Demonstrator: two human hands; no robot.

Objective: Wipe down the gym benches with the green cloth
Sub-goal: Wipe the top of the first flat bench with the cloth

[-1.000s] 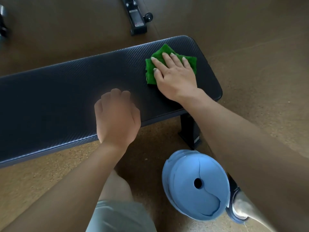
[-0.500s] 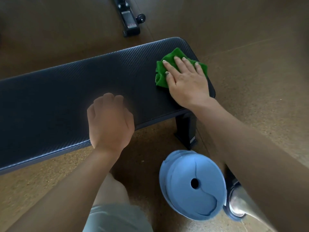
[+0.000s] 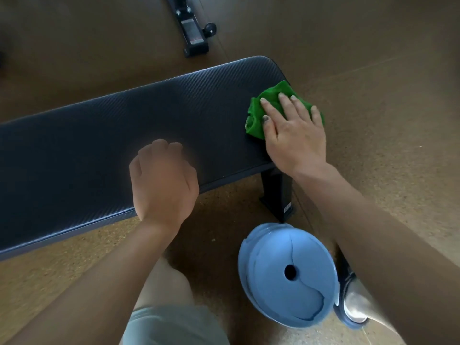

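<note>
At the right-hand end of the table (image 3: 124, 135) we are pressing the green cloth (image 3: 270, 105) flat under our right hand (image 3: 291, 135), fingers (image 3: 283, 105) spread wide over it, palm bearing down near the padded corner. That cloth is bunching in soft folds and spilling past the table's end edge, so we are judging it light, limp and easy to crumple; it is probably gripping the textured surface well enough not to skate away. We are thinking the best hold is just this, a flat open palm across the middle with fingertips pinning the leading fold, because pinching one corner would likely let the rest trail. Our left hand (image 3: 163, 180) is curling loosely into a half fist, holding nothing, knuckles resting on or just over the near side of the padding; contact is hard to confirm. Down on the floor (image 3: 373, 108) a blue weight plate (image 3: 286, 275) is lying beside the table's black leg (image 3: 276, 192), close to our right forearm. Long stretches of dark padding to the left are waiting, we reckon
</note>
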